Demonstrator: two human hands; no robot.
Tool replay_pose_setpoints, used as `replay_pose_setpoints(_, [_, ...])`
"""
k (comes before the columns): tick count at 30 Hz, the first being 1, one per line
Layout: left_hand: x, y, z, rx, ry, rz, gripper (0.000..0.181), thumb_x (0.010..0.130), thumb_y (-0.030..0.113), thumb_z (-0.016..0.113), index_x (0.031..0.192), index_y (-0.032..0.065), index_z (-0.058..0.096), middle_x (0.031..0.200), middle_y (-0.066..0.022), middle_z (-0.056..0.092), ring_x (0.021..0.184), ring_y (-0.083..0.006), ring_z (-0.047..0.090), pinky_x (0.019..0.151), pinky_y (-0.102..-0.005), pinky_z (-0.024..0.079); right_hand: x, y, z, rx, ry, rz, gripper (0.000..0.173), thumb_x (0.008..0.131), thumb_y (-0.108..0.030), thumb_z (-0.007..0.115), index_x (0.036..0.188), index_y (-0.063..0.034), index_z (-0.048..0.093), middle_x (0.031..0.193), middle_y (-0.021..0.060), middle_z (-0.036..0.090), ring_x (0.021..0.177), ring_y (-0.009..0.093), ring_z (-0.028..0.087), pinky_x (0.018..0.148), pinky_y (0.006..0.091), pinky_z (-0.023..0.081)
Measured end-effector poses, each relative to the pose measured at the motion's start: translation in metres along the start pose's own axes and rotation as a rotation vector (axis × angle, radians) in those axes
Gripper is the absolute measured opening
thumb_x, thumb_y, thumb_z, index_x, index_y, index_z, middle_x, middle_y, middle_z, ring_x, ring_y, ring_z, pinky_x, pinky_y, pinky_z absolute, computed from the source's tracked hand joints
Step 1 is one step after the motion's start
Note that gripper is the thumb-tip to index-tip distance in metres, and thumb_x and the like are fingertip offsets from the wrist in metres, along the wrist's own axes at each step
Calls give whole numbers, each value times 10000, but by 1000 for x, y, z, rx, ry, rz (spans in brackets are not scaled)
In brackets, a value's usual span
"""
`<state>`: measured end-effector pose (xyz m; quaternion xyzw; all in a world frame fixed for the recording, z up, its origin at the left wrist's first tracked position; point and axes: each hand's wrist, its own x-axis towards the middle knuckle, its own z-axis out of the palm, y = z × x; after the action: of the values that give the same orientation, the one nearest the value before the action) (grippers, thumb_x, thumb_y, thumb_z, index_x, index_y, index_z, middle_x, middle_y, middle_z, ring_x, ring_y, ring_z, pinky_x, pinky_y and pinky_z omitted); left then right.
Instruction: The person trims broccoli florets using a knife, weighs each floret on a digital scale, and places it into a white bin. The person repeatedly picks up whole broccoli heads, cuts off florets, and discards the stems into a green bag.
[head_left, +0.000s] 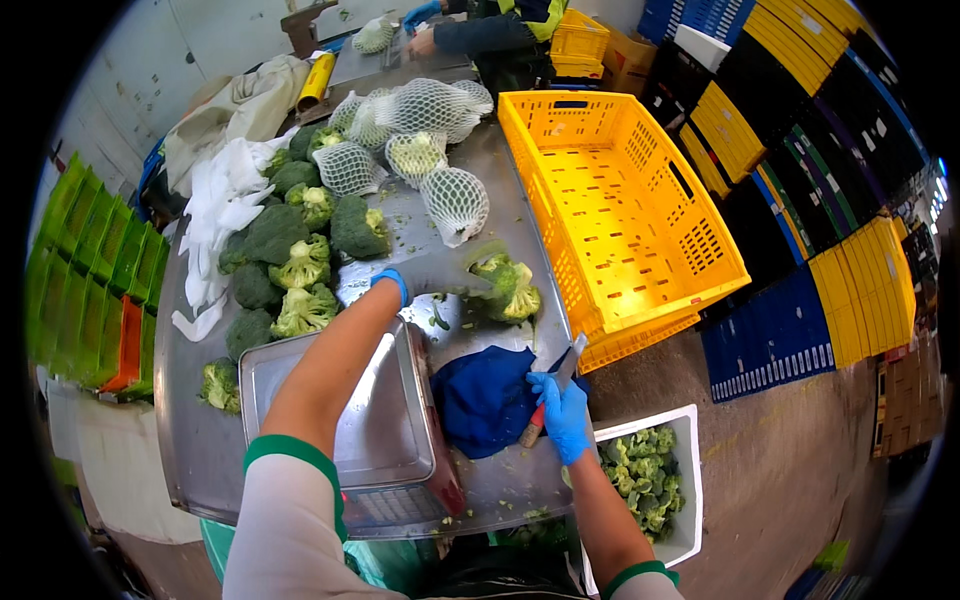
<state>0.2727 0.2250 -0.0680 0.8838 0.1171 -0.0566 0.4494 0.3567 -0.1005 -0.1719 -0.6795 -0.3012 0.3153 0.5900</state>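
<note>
My left hand (442, 274), in a grey glove with a blue cuff, reaches across the steel table (510, 187). Its blurred fingers grip a broccoli head (514, 292) whose cut stem side faces toward me. In a blue glove, my right hand (562, 412) holds a knife (572, 358) near the table's right edge, blade pointing away from me and worn red handle below the fist. A dark blue cloth (484, 397) lies crumpled beside that hand. Bare broccoli heads (277, 232) are heaped on the left, and several in white foam nets (454, 202) lie further back.
An upturned metal tray (375, 420) sits under my left forearm. Right of the table stands a yellow crate (615, 225); below it, a white foam box (694, 480) contains broccoli trimmings. White nets (225, 202) lie at left. Across the table, another person's sleeve (480, 37) shows.
</note>
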Motion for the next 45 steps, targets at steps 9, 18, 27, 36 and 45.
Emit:
replay_pose_setpoints(9, [44,44,15,-421,-53,-628,630,873,492,633,1389,158,497,1313,-147,569,1112,-327,610,899,-486,532,-2,2,-4,11,-5,23,267,1007,-163,510,1069,19,696,932,111,724,752,155,646,680,295,523])
replay_pose_setpoints(18, [-48,73,46,-1537,116,-230,510,920,335,559,1340,47,528,1284,-176,615,1105,-343,652,855,-552,579,0,15,-5,-45,24,-133,265,995,-196,528,1048,4,693,931,136,730,759,211,688,709,340,543])
replay_pose_setpoints(27, [-179,197,96,-2017,378,405,648,906,426,559,1448,95,430,1474,-210,428,1346,-477,402,1087,-623,396,25,22,-5,14,-62,-16,405,1028,-316,459,1140,6,678,945,128,720,827,228,676,781,331,533])
replay_pose_setpoints(36, [-250,160,164,-2062,871,694,532,904,280,508,1379,42,519,1433,-171,507,1343,-410,447,1098,-594,408,-134,-105,3,372,-403,6,484,1046,-404,420,1273,-20,607,900,97,660,684,164,623,634,284,510])
replay_pose_setpoints(45, [-250,131,213,-2458,573,314,659,982,461,492,1384,-55,412,1404,-299,452,1239,-480,513,892,-506,581,-195,-68,-35,285,-347,136,489,1050,-391,397,1218,-8,650,814,71,653,639,151,619,622,265,507])
